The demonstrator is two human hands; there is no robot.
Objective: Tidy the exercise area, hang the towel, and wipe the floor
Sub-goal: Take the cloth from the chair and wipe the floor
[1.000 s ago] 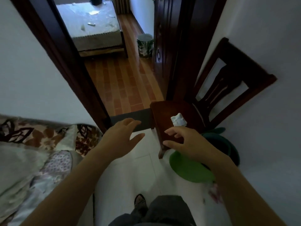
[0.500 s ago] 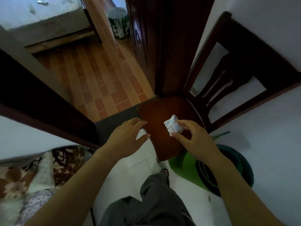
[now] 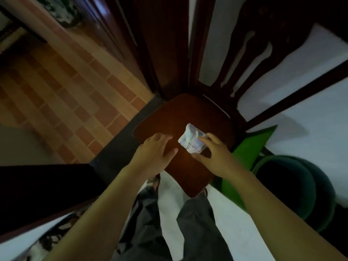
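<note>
A small folded white cloth point(image 3: 191, 141) lies on the seat of a dark wooden chair point(image 3: 169, 117). My right hand point(image 3: 214, 157) grips the cloth, with fingers over its right side and the thumb under its near edge. To the left of the cloth, my left hand point(image 3: 156, 153) hovers over the seat with fingers loosely extended and holds nothing. The chair's backrest rises toward the white wall behind.
A green basin point(image 3: 250, 149) and a dark round tub point(image 3: 293, 187) stand on the white floor right of the chair. A dark door point(image 3: 160, 44) stands open behind the chair, with reddish tiled floor point(image 3: 66, 95) beyond. My legs are below the seat.
The view has moved closer over the chair. My right hand went from reaching to closing round the cloth, and my left hand moved in over the seat.
</note>
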